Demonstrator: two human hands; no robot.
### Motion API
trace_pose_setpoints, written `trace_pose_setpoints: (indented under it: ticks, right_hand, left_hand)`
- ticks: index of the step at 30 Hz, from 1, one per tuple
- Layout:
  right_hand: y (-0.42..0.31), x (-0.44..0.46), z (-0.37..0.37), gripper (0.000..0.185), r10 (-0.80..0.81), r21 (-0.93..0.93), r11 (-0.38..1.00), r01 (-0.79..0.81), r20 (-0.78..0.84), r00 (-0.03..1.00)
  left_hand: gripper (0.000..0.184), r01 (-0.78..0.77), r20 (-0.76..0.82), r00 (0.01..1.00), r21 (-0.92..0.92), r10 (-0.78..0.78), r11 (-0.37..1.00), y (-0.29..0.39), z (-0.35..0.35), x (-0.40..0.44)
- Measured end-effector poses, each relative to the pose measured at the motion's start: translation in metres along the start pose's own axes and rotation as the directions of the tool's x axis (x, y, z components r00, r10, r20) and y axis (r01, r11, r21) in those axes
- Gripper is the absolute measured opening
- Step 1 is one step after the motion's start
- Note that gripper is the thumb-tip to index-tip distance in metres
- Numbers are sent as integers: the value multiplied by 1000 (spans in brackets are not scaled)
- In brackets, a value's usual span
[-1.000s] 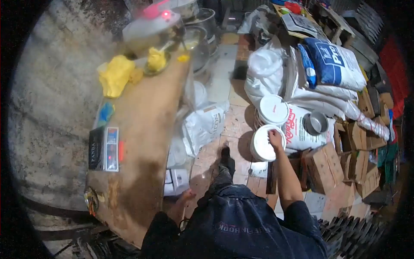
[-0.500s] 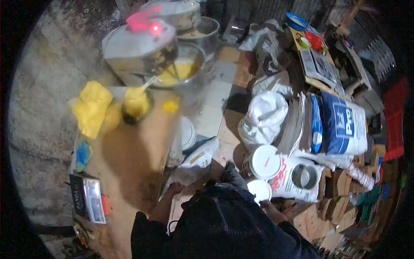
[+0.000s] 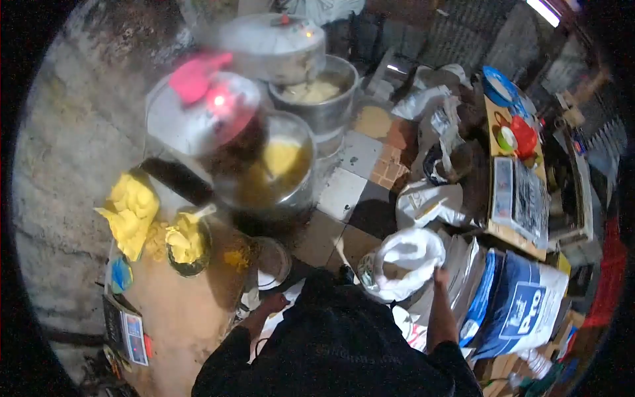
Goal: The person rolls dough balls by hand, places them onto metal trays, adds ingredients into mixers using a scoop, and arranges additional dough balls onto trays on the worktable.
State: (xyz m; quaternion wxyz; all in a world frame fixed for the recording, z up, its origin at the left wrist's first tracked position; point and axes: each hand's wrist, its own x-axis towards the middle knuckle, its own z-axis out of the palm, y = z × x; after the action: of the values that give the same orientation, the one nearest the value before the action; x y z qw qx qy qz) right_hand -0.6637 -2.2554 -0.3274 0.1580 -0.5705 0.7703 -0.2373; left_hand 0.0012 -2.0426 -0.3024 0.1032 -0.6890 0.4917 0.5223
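My left hand (image 3: 275, 304) hangs low at my left side, its fingers curled in, with nothing showing out of it. Near it stand a white-lidded bucket (image 3: 272, 263) and the edge of a wooden table. My right hand (image 3: 441, 275) is at the right rim of an open white sack (image 3: 430, 251); its fingers are too small and blurred to show whether they grip the rim. A wooden stick (image 3: 340, 251) leans on the sack's left side.
On the table (image 3: 178, 317) are a bowl of yellow dough (image 3: 186, 241), a yellow mass (image 3: 132, 212) and a scale (image 3: 132, 337). Large pots (image 3: 305, 178) steam ahead. A blue-white sack (image 3: 526, 311) lies right, below a shelf with another scale (image 3: 504, 192).
My view has moved forward, and the pots and open sack are nearer. My right hand has left the white lid beside me and is now up at the sack's rim.
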Motion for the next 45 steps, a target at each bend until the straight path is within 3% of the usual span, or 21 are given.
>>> trace_pose_setpoints:
  ticks: [1, 2, 3, 5, 6, 8, 13, 14, 16, 20, 22, 24, 25, 27, 28, 30, 34, 39, 42, 44, 45]
  right_hand:
    - [-31, 64, 15, 41, -117, -161, 980, 113, -15, 993]
    - [-63, 130, 46, 44, -159, 27, 985, 168, -206, 965]
    - [-201, 155, -9, 40, -78, 316, 948, 36, 120, 990]
    - [-334, 233, 22, 25, -192, 685, 719, 118, 33, 981]
    - [-436, 239, -10, 24, -338, 513, 812, 278, 26, 941]
    - [-550, 293, 23, 18, -620, 464, 674, 575, -69, 782]
    - [-847, 261, -5, 15, -944, 655, 257, 711, 13, 330]
    - [-889, 263, 25, 18, -966, 877, 111, 468, -16, 259]
    - [-963, 236, 21, 21, -995, 576, -38, 817, -99, 24]
    - [-1072, 229, 88, 31, -956, 377, -80, 923, 233, -177]
    - [-1111, 225, 120, 46, -835, 362, -101, 927, 475, -277]
    - [-1125, 236, 176, 48, -625, 660, 595, 458, 738, -252]
    - [-1121, 232, 166, 46, -562, 629, 678, 380, 777, -283]
    - [-1129, 226, 160, 38, -437, 542, 780, 313, 830, -347]
    - [-1130, 226, 167, 38, -425, 542, 779, 315, 826, -372]
    - [-1128, 232, 163, 36, -519, 611, 714, 342, 789, -328]
    - [-1122, 262, 134, 37, -538, 642, 640, 422, 767, -350]
    - [-1118, 349, 107, 42, -476, 679, 528, 510, 734, -484]
    - [-1096, 404, 86, 43, -446, 708, 450, 544, 706, -550]
    - [-1076, 441, 77, 50, -435, 759, 400, 513, 650, -623]
    - [-1066, 461, 84, 50, -381, 761, 393, 516, 646, -662]
  left_hand:
    - [41, -26, -12, 1000, 106, 27, 994, -3, 2, 15]
    - [39, -47, -23, 998, 213, 53, 976, -5, 1, 24]
    - [39, -37, -51, 998, 170, 46, 985, -7, 2, 28]
    - [38, -27, -112, 993, 13, 28, 1000, -5, 6, 32]
    - [37, -30, -142, 990, -41, 24, 999, -4, 12, 37]
    - [37, -59, -222, 975, -123, 31, 991, 0, 29, 55]
    - [32, -31, -460, 880, -298, -116, 954, 34, 54, 117]
    - [33, 81, -422, 875, -354, -236, 932, 48, 47, 113]
    - [37, -7, -405, 888, -485, -218, 874, 79, 34, 127]
    - [40, -95, -594, 675, -659, -438, 747, 158, 8, 150]
    - [33, -26, -517, 637, -755, -572, 655, 198, -23, 159]
    - [25, -418, -562, 513, -824, -649, 383, 229, -22, 176]
    - [20, -143, -663, 504, -696, -554, 703, 254, -63, 144]
    - [15, -113, -484, 484, -861, -729, 497, 279, -50, 168]
    - [14, -29, -287, 515, -948, -807, 318, 299, -61, 167]
    - [20, -143, -302, 588, -952, -750, 271, 315, -6, 211]
    - [27, -681, -468, 357, -723, -808, 118, 371, 32, 251]
    - [21, -78, 147, 91, -985, -985, -154, 459, -5, 319]
    - [25, 239, -432, 66, -868, -900, 434, 495, -46, 362]
    - [34, -174, 54, 359, -977, -932, -124, 516, -73, 378]
    - [34, -156, 58, 370, -980, -927, -124, 523, -95, 379]
